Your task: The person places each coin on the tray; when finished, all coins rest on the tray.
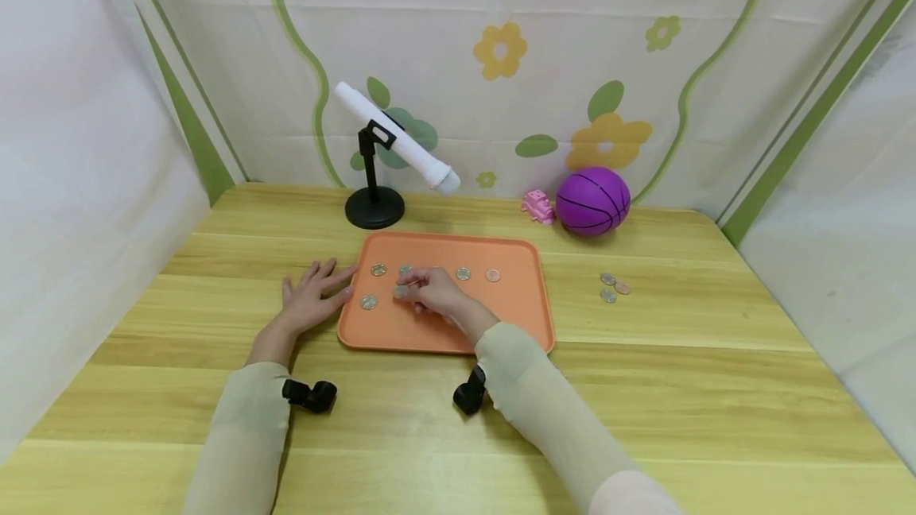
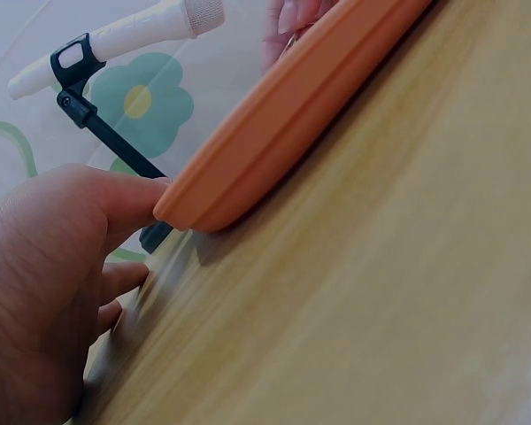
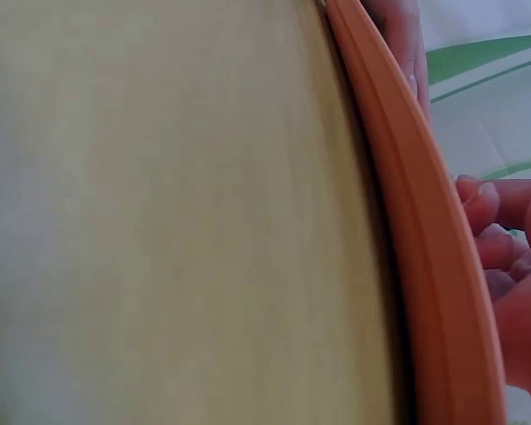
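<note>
An orange tray [image 1: 444,332] lies on the table with several coins in it. My right hand [image 1: 438,295] is over the tray, thumb and fingers pinching a silver coin [image 1: 398,291] just above or at its surface. Behind that hand a silver coin [image 1: 463,273] and a copper coin [image 1: 493,275] form part of the upper row. At the tray's left end lie two more silver coins, one [image 1: 378,269] above the other [image 1: 368,302]. My left hand [image 1: 312,300] rests on the table with fingers spread, touching the tray's left edge. In the right wrist view the tray rim [image 3: 425,230] hides part of my right hand.
Right of the tray lie several loose coins [image 1: 608,296] on the wooden table [image 1: 687,396]. A white microphone [image 1: 393,137] on a black stand [image 1: 374,207] stands behind the tray. A purple ball [image 1: 593,201] and a small pink toy [image 1: 538,207] sit at the back right.
</note>
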A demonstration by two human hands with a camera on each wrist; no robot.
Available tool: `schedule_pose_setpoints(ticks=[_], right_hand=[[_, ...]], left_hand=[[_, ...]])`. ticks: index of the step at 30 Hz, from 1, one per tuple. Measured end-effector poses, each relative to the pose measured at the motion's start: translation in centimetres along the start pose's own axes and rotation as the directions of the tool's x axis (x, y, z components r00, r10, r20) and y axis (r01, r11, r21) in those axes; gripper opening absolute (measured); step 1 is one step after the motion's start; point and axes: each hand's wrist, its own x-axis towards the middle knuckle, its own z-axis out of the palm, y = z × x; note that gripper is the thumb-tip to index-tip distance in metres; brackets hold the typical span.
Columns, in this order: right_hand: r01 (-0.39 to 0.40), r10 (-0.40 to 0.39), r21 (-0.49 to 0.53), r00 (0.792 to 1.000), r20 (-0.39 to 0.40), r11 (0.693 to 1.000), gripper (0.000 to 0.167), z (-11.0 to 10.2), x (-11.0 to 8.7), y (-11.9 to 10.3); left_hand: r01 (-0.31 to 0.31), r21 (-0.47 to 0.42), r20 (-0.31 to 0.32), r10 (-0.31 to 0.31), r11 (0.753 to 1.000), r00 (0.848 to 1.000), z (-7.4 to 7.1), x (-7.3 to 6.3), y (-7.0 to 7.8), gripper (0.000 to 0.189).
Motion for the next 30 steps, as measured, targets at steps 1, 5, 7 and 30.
schedule_pose_setpoints(ticks=[1, 5, 7, 30], right_hand=[[0.011, -0.011, -0.003, 1.000, -0.005, 1.000, 0.021, 0.0, 0.2, 0.3], [0.047, -0.048, -0.050, 0.999, -0.014, 0.998, 0.017, 0.1, 0.4, 0.9], [0.073, -0.075, -0.081, 0.997, -0.016, 0.994, 0.017, 0.1, 0.5, 1.1], [0.145, -0.153, -0.164, 0.987, -0.038, 0.976, 0.016, 0.3, 0.1, 1.3]], left_hand=[[0.000, 0.001, 0.000, 0.000, 1.000, 1.000, 0.0, 0.0, 0.0, 0.050], [-0.005, 0.001, -0.002, 0.005, 1.000, 1.000, 0.0, 0.0, 0.0, 0.050], [-0.004, -0.003, -0.002, 0.004, 1.000, 1.000, 0.0, 0.0, 0.0, 0.050], [0.009, -0.008, 0.002, -0.009, 1.000, 1.000, 0.0, -0.1, 0.1, 0.050]])
